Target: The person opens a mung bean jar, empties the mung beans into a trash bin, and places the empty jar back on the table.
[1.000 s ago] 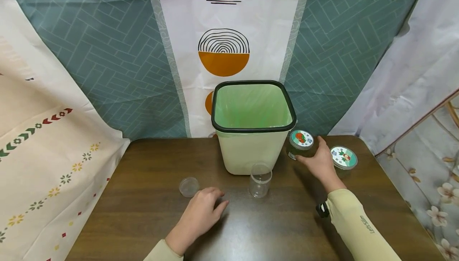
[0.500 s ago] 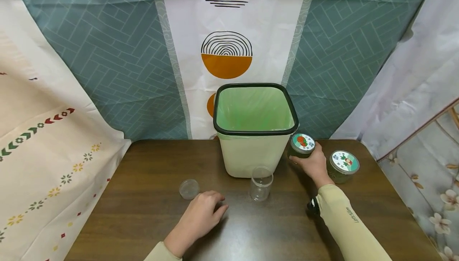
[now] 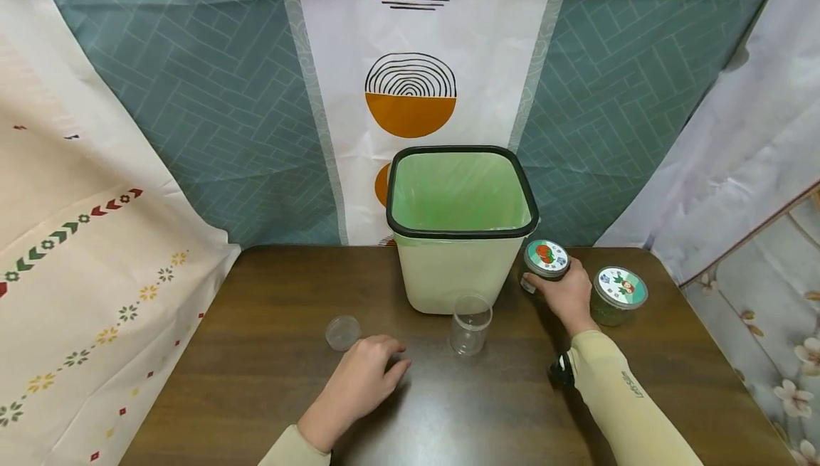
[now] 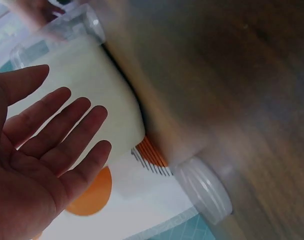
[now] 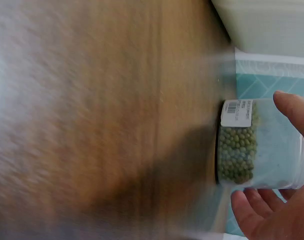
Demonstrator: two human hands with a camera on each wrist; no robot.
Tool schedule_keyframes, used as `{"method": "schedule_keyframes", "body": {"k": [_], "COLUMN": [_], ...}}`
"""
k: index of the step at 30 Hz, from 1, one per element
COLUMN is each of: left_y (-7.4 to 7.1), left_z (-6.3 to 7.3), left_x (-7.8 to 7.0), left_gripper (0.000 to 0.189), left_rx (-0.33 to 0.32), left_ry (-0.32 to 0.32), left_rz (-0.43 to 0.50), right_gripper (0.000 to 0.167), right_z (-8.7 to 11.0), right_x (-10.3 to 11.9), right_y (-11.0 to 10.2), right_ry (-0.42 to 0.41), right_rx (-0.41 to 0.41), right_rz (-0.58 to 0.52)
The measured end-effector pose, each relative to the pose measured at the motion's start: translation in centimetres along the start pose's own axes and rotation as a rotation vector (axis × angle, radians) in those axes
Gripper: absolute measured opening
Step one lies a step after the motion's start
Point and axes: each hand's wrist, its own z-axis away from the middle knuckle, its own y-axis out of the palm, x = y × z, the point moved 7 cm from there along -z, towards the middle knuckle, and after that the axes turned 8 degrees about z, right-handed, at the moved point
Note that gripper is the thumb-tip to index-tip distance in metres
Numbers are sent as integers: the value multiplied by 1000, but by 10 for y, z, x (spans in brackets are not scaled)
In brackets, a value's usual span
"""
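In the head view, the right hand (image 3: 567, 295) grips a lidded jar (image 3: 547, 258) right of centre; the left hand (image 3: 364, 378), fingers loosely apart, is at lower centre

A person's right hand (image 3: 566, 297) is pressing in closer around the jar (image 3: 547, 257), its thumb reaching farther across the front than a second ago and riding higher than half a second ago. The label (image 3: 528, 286), hidden at that point, is showing again below the thumb. The second jar (image 3: 610, 312), largely screened by the hand a second ago, is showing much more of its side.
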Motion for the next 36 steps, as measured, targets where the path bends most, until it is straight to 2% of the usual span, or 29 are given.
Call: {"method": "schedule_keyframes", "body": {"k": [6,13,18,21,24,28,33,36], "left_y": [-18,-27,-30,-29,-30,-32,-36,-40], "left_z": [-7,-11,-15,-18,-21,-24,-28,-30], "left_x": [1,1,-5,-9,-12,-15,-17,-20], "left_gripper": [17,16,17,19,19,21,27,31], "left_rx": [-87,-134,-182,-195,-207,-229,-261,-275], "left_ry": [-15,-58,-53,-45,-41,-30,-27,-27], "left_rz": [3,18,53,67,72,80,104,136], "right_gripper": [93,99,95,90,90,92,91,90], "right_z": [15,46,69,83,96,115,135,142], "right_x": [8,20,33,42,57,86,120,134], "right_y": [-12,-31,-52,-66,-80,-97,-108,-107], "right_ry": [-15,12,-3,-37,-124,-291,-500,-600], "right_rx": [-62,-42,-177,-260,-300,-329,-364,-348], "right_rz": [-67,-158,-223,-298,-387,-471,-487,-469]}}
